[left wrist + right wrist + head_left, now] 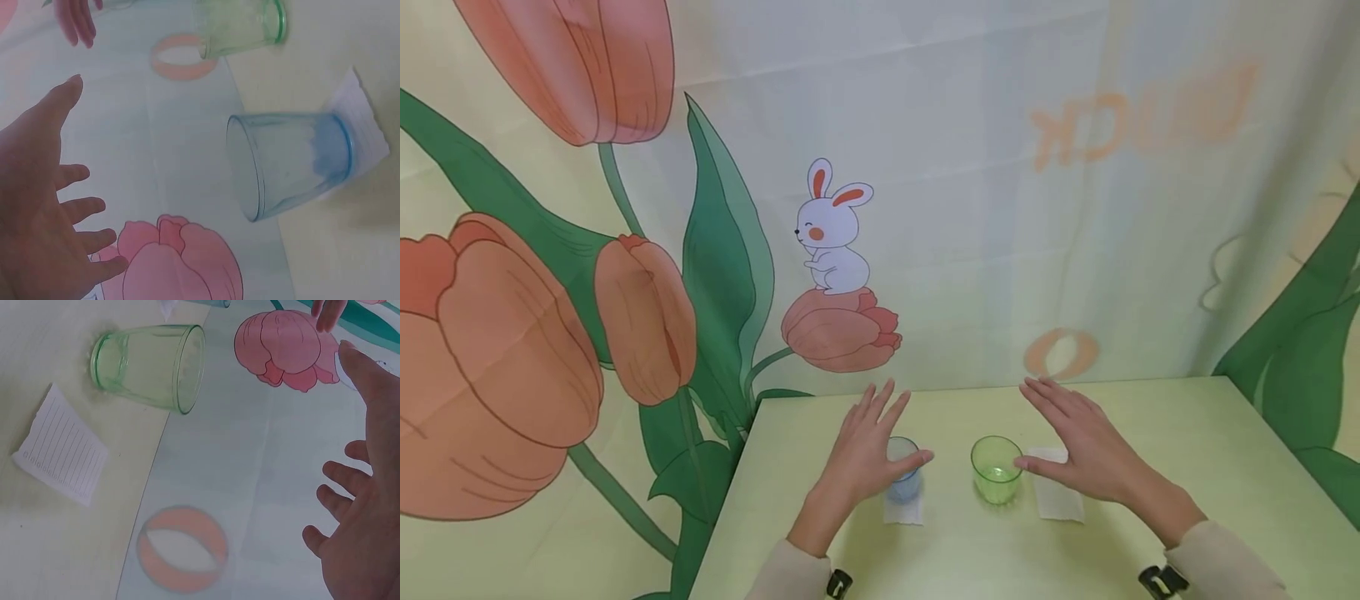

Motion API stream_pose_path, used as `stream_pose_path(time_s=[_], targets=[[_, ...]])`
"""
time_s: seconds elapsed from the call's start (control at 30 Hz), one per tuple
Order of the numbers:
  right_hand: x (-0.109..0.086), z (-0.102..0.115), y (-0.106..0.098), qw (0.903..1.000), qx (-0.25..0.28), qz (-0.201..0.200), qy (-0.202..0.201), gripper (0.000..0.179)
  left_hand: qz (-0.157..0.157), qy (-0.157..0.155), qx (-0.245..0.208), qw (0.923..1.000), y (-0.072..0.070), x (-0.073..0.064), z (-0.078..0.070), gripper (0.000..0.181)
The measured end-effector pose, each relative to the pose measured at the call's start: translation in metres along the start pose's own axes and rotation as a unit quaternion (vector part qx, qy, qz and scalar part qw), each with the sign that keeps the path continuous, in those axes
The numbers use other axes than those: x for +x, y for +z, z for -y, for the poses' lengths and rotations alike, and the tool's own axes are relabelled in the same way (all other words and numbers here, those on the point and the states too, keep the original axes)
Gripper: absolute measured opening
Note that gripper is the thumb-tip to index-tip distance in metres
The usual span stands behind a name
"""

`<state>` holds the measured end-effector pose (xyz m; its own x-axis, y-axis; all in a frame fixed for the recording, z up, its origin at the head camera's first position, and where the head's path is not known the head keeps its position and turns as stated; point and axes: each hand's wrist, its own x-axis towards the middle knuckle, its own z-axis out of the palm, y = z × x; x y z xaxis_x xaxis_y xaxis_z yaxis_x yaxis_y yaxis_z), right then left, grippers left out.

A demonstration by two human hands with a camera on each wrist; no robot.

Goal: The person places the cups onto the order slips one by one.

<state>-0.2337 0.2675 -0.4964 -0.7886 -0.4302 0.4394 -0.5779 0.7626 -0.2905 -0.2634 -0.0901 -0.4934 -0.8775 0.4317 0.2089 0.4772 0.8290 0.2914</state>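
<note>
A clear blue cup stands upright on a white paper slip. Just to its right stands a clear green cup directly on the table. My left hand hovers open over the blue cup, fingers spread, holding nothing. My right hand hovers open beside the green cup, above a second lined paper slip.
The pale green table ends at a cloth backdrop printed with tulips and a rabbit. The table's left edge and right edge slope toward me.
</note>
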Motion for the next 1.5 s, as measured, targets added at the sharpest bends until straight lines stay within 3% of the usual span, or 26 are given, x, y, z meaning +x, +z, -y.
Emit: stream_pose_path(time_s=[0.27,0.53,0.73,0.97,1.5], targets=[[-0.006,-0.022,0.005,0.9997,0.011,0.001,0.021,0.104,0.013,0.031,-0.013,0.9993,0.030,0.009,-0.019,0.096],[-0.023,-0.044,0.016,0.9982,0.021,0.023,0.051,0.107,0.011,0.047,-0.073,0.9961,0.069,0.018,-0.037,0.097],[-0.039,-0.063,0.037,0.9947,0.047,0.048,0.077,0.108,0.027,0.016,-0.129,0.9911,0.093,0.021,-0.042,0.098],[-0.052,-0.080,0.059,0.9899,0.061,0.074,0.104,0.105,0.028,-0.012,-0.163,0.9861,0.118,0.026,-0.047,0.100],[-0.076,-0.121,0.089,0.9778,0.067,0.149,0.132,0.104,0.006,-0.023,-0.198,0.9799,0.138,0.035,-0.064,0.088]])
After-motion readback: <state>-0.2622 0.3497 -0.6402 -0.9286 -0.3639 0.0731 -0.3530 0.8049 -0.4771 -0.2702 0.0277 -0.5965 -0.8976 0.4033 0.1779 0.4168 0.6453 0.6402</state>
